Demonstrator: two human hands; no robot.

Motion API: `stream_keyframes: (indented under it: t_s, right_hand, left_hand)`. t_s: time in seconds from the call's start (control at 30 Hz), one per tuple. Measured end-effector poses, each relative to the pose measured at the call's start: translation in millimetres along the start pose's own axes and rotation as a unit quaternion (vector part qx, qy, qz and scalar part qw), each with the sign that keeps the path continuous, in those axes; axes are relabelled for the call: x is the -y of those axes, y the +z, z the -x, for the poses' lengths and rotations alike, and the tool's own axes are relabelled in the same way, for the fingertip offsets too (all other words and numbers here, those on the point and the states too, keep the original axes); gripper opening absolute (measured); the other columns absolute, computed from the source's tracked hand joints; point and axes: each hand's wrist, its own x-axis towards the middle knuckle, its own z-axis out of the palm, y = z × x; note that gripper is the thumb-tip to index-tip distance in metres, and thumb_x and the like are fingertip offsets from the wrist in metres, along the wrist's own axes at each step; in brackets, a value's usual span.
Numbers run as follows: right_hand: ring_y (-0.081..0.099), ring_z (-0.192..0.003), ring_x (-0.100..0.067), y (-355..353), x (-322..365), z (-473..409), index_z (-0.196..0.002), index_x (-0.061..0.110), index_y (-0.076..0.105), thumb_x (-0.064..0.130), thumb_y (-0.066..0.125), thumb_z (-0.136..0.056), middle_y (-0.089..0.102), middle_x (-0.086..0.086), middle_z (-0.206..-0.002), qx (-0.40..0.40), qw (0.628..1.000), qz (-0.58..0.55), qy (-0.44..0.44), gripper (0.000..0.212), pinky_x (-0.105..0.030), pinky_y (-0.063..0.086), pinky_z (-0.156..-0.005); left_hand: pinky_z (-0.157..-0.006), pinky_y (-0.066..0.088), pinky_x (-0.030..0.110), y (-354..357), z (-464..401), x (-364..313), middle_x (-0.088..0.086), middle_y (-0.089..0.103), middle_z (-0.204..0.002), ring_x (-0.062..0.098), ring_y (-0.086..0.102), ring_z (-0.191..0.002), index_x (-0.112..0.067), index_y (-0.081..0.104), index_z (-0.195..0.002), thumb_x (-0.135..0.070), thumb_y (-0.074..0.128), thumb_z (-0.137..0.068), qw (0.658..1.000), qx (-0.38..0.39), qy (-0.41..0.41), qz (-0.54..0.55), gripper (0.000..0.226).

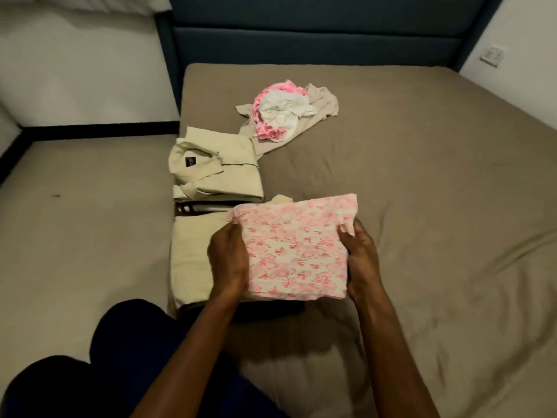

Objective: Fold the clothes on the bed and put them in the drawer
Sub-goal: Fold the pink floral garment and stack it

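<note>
A folded pink-and-white floral cloth (297,251) is held flat above the bed's near left part. My left hand (227,260) grips its left edge and my right hand (360,260) grips its right edge. Under and left of it lies a folded cream garment (193,260) with something dark beneath. Behind that rests a folded cream shirt (217,167) with a dark label. Farther back lies an unfolded heap of pink, white and beige clothes (283,116). No drawer is in view.
The bed (422,191) has a taupe sheet and a dark blue headboard (316,31) at the back. Floor (75,221) runs along the bed's left side. A wall switch (492,55) sits at the far right. My dark-clothed knees (114,357) are at the lower left.
</note>
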Motion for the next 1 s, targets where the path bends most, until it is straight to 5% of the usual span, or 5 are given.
stream_keyframes:
  t_s: [0.17, 0.43, 0.67, 0.87, 1.0]
  right_hand:
    - [0.071, -0.114, -0.022, 68.7, -42.1, -34.5, -0.139, 0.015, 0.057, 0.023, 0.059, -0.105, 0.071, -0.001, -0.128, 0.029, 0.985, 0.17, -0.019, 0.035, -0.041, 0.06, -0.093]
    - [0.066, -0.113, -0.025, 78.6, -84.1, -46.4, -0.141, 0.012, 0.051, 0.023, 0.06, -0.102, 0.067, -0.006, -0.129, -0.018, 0.914, 0.404, -0.041, 0.041, -0.045, 0.056, -0.096]
    - [0.066, -0.116, -0.019, 64.6, -82.1, -46.6, -0.136, 0.017, 0.054, 0.024, 0.064, -0.101, 0.066, 0.002, -0.127, -0.019, 0.939, 0.344, 0.0, 0.037, -0.045, 0.058, -0.096]
    - [0.063, -0.108, -0.034, 85.8, -76.7, -38.4, -0.14, 0.009, 0.052, 0.036, 0.071, -0.092, 0.064, -0.016, -0.125, -0.067, 0.725, 0.668, -0.154, 0.059, -0.045, 0.052, -0.088]
    - [0.037, -0.147, -0.036, 102.8, -81.3, -53.1, -0.153, 0.012, 0.043, 0.057, 0.043, -0.099, 0.038, -0.019, -0.161, 0.021, 0.714, 0.665, -0.219, 0.071, -0.051, 0.032, -0.119]
  left_hand:
    - [-0.071, 0.047, 0.039, -45.5, -47.9, 34.3, 0.011, 0.069, -0.086, 0.03, 0.062, -0.079, -0.005, 0.066, -0.087, -0.038, 0.037, -0.109, 0.98, -0.142, 0.034, -0.136, 0.049]
    - [-0.056, 0.04, 0.035, -44.0, -45.0, 86.0, 0.018, 0.068, -0.085, 0.036, 0.065, -0.069, -0.003, 0.065, -0.103, -0.022, 0.041, -0.107, 0.893, -0.065, 0.078, -0.439, 0.031]
    - [-0.063, 0.042, 0.035, -67.1, -80.4, 89.2, 0.015, 0.069, -0.085, 0.029, 0.058, -0.07, -0.006, 0.065, -0.096, -0.03, 0.036, -0.109, 0.928, -0.072, 0.043, -0.364, 0.04]
    - [-0.066, 0.049, 0.043, -71.9, -77.9, 74.6, 0.016, 0.065, -0.1, 0.035, 0.061, -0.087, -0.007, 0.06, -0.11, -0.034, 0.051, -0.101, 0.87, -0.128, 0.1, -0.465, 0.03]
    - [-0.103, 0.042, 0.054, -54.8, -80.9, 75.0, 0.019, 0.051, -0.144, 0.038, 0.042, -0.136, -0.016, 0.051, -0.143, -0.039, 0.046, -0.103, 0.863, -0.034, 0.158, -0.479, 0.046]
